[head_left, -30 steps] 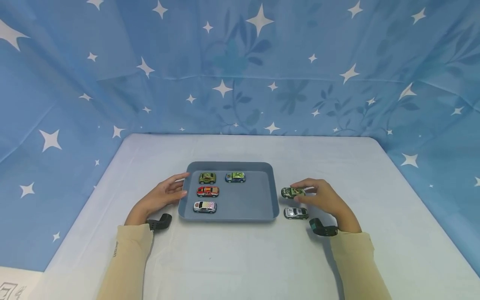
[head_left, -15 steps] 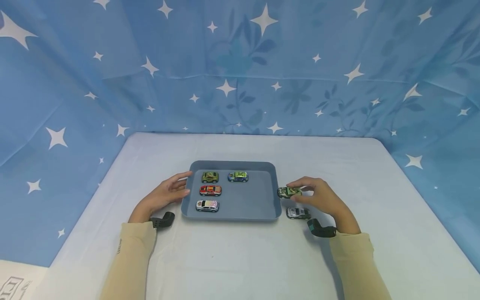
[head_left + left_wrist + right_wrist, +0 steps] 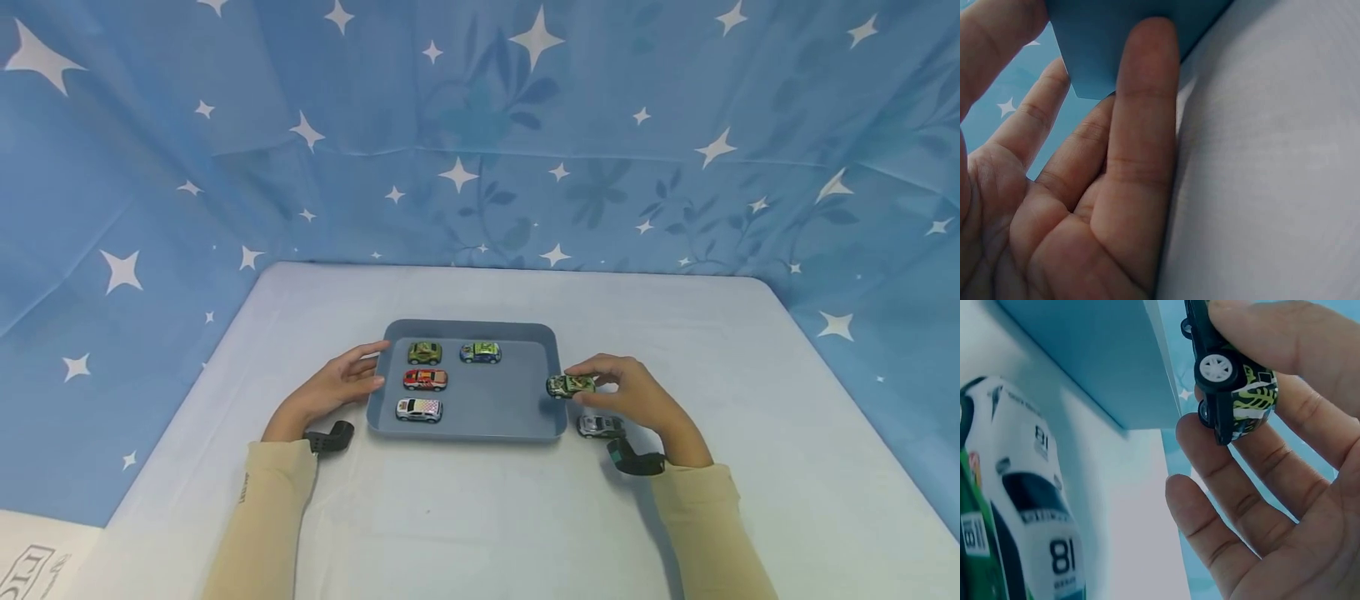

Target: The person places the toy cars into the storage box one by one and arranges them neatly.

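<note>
A grey-blue tray [image 3: 525,421] sits mid-table and holds several toy cars: an olive one [image 3: 424,352], a blue-green one [image 3: 481,352], a red one [image 3: 425,380] and a white checkered one [image 3: 419,409]. My right hand [image 3: 626,392] pinches a green camouflage car [image 3: 571,385] [image 3: 1233,387] lifted over the tray's right rim [image 3: 1147,387]. A silver and green car numbered 81 [image 3: 600,426] [image 3: 1022,512] lies on the table below that hand. My left hand [image 3: 330,387] rests with straight fingers [image 3: 1141,125] against the tray's left edge [image 3: 1094,50].
The white table [image 3: 480,508] is enclosed on three sides by a blue star-printed cloth [image 3: 480,142]. Black wrist straps [image 3: 633,460] sit on both cream-sleeved forearms. A paper corner [image 3: 30,567] shows at the bottom left.
My right hand has lifted the green camouflage car from the table and carried it left, up to the tray's right rim. The left hand stays at the tray's left edge.
</note>
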Demonstrator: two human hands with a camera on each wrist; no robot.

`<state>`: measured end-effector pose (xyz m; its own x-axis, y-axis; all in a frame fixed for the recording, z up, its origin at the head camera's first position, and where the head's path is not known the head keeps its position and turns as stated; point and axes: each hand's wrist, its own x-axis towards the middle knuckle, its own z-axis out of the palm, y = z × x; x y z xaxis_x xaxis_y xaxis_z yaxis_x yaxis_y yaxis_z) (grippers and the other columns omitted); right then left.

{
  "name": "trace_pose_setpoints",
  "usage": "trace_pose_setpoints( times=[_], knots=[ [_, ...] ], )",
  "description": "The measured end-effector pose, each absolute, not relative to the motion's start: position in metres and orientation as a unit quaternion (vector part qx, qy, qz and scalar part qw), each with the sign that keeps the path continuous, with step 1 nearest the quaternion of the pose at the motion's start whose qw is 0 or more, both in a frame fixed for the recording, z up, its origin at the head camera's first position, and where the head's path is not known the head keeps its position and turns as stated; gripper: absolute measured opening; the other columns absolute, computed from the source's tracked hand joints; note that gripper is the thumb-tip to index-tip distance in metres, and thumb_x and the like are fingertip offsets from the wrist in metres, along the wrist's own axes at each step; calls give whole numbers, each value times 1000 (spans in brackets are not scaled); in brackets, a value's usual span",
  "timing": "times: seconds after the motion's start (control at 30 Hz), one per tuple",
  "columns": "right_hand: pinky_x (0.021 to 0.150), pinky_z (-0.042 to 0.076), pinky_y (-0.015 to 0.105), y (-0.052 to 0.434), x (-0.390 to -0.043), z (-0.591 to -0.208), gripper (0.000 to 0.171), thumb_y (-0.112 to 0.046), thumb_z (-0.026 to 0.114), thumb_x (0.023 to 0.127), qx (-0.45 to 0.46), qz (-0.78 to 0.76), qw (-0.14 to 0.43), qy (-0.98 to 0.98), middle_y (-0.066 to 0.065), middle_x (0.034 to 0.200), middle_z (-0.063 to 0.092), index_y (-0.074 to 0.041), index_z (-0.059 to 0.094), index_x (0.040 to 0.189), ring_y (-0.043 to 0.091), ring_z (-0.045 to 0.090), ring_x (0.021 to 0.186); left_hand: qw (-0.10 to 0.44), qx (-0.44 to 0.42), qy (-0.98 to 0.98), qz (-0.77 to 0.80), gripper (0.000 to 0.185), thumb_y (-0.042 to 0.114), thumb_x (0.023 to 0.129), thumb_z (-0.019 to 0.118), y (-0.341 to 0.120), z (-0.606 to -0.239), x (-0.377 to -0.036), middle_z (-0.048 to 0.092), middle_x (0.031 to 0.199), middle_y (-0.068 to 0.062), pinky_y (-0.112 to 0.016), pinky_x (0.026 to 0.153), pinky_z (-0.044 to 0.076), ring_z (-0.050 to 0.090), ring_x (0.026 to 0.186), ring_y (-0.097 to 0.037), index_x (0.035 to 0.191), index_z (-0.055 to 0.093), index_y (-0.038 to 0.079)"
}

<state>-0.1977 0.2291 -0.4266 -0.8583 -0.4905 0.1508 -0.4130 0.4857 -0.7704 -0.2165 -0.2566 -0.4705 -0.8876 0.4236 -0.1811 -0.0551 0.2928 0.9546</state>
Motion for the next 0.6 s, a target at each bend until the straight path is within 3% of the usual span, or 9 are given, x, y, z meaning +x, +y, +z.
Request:
trace_pose_setpoints(
  times=[0.23,0.5,0.6],
  knots=[
    [94,58,32,220,-201,-427,32,2,84,92,-284,-441,31,851,15,118,78,2,78,123,7,68,106,207,114,778,582,76,19,109,66,-256,-471,-218,36,168,-33,-61,118,42,42,152,-50,172,26,7],
    [97,59,43,204,-207,-422,33,-1,85,92,-280,-441,42,851,14,118,77,3,78,124,16,69,104,205,114,781,579,76,19,109,66,-256,-471,-218,36,167,-33,-61,118,42,42,152,-50,172,27,6],
    [95,60,41,197,-209,-421,33,-1,86,92,-282,-442,43,850,14,116,77,4,78,123,17,68,102,204,113,782,578,75,18,109,66,-255,-469,-217,37,167,-33,-62,118,42,42,152,-50,172,27,6]
  ],
)
